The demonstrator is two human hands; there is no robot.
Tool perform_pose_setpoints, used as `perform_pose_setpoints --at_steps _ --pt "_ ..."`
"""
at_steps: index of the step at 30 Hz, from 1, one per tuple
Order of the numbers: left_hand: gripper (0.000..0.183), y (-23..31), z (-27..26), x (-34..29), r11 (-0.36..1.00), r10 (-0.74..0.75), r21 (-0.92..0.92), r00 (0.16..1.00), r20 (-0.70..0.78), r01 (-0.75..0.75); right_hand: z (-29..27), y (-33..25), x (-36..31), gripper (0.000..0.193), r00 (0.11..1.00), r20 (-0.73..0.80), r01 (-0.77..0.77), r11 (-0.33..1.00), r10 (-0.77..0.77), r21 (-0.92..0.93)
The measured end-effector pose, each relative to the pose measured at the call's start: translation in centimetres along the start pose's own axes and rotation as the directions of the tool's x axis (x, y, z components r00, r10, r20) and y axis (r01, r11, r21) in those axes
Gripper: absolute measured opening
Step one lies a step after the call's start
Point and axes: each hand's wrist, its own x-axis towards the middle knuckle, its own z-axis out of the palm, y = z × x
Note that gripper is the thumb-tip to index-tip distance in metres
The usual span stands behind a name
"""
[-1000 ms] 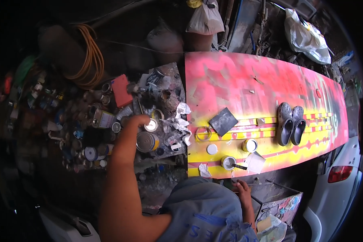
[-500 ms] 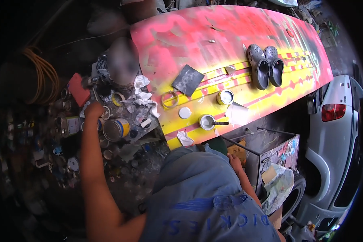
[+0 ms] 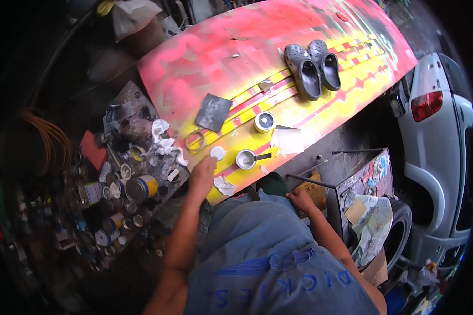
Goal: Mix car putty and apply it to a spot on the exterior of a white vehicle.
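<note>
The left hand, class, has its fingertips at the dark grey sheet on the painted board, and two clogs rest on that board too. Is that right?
Not quite: the head view shows the left hand with its fingertips at the round white disc. The dark grey sheet and two clogs do rest on the painted board.

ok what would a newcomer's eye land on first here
Probably the big pink-and-yellow board slanting across the upper middle, with dark clogs on its right half. Perhaps then the left hand at a round white disc near the board's lower-left corner, and the pale car at the right.
</note>
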Motion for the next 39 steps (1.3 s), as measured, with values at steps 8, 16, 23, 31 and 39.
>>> perform_pose_setpoints --at_steps 8,16,23,31,39 --pt "0.045 6.9 6.2 8.4 0.953 0.27 0.121 0.959 0.087 -0.279 -0.2 1.2 -1.4 0.042 0.994 -0.104 0.024 1.0 -0.023 0.01" --pt "0.075 12.7 12.3 14.6 0.752 0.331 0.514 0.91 0.249 -0.414 -0.1 3.4 -2.0 0.041 0.98 -0.198 0.009 0.986 0.025 0.167" --pt "0.078 11.5 13.0 16.1 0.83 0.192 0.464 0.94 0.281 -0.308 -1.8 3.4 -0.7 0.041 0.979 -0.198 0.0 0.976 0.043 0.216" --pt "0.078 13.2 4.5 11.0 0.905 0.282 0.318 0.958 0.056 -0.284 -5.2 -0.7 2.4 0.033 0.965 -0.202 0.175 0.984 -0.167 0.026" --pt "0.078 8.7 -1.8 -1.1 0.929 0.018 0.367 0.979 -0.202 0.059 -5.9 -7.3 4.3 0.032 0.909 0.004 0.418 0.907 -0.418 -0.046"
